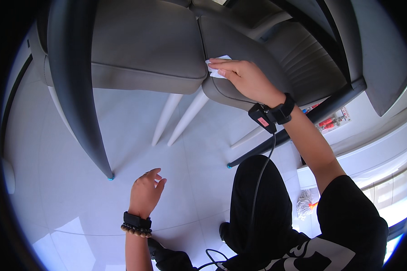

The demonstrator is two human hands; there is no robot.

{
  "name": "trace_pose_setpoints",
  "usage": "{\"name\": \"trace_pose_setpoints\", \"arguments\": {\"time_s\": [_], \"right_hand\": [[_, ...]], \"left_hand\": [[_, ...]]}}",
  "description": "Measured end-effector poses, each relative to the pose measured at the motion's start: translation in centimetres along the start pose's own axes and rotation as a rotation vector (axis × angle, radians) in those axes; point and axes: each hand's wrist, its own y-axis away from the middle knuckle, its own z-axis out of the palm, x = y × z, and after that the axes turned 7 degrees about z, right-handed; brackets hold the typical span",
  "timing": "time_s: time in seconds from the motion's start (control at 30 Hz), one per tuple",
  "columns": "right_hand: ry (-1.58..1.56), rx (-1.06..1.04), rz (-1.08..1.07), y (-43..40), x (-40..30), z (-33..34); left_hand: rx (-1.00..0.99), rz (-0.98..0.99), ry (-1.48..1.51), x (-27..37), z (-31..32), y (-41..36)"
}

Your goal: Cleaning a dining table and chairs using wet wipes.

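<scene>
My right hand [246, 76] presses a folded white wipe [218, 75] onto the front of a grey upholstered chair seat [237, 44], close to the gap beside a second grey seat [149, 40]. The fingers lie flat over the wipe and part of it sticks out around them. My left hand [147, 191] hangs above the pale tiled floor, fingers loosely curled, with nothing visible in it. Both wrists wear black straps, and a cable runs down from the right one.
A dark tapered table leg [78, 84] slants down at the left, and another dark leg [264, 149] reaches the floor at centre right. White chair legs [188, 117] stand under the seats. A mop head [305, 204] lies at the right, near a white curved ledge [369, 149].
</scene>
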Motion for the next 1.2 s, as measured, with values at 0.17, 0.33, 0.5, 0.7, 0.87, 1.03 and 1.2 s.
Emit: {"name": "trace_pose_setpoints", "arguments": {"time_s": [0.17,0.33,0.5,0.7,0.87,1.03,1.2], "right_hand": [[-0.002,-0.268,0.161,3.2,-3.4,-3.1],[-0.123,-0.019,0.301,0.3,-3.4,-5.7],[-0.487,-0.125,0.406,-7.3,0.7,-3.2],[-0.221,-0.298,0.389,-6.4,-0.7,-0.9],[-0.141,-0.178,0.282,-3.2,-2.0,-0.1],[0.046,-0.062,-0.077,0.4,-1.6,-0.3],[0.365,0.045,-0.352,4.9,-0.4,-1.4]], "left_hand": [[0.01,-0.007,-0.007,-0.1,-0.1,0.1],[0.024,0.007,-0.031,-0.1,-0.2,0.2],[0.034,0.036,-0.055,0.1,0.0,-0.2],[0.03,0.038,-0.078,-0.5,0.1,0.3],[0.025,0.056,-0.073,-0.3,0.2,0.1],[0.013,0.064,-0.068,-0.1,0.1,-0.1],[-0.002,0.035,-0.059,-0.4,0.2,0.0]]}}
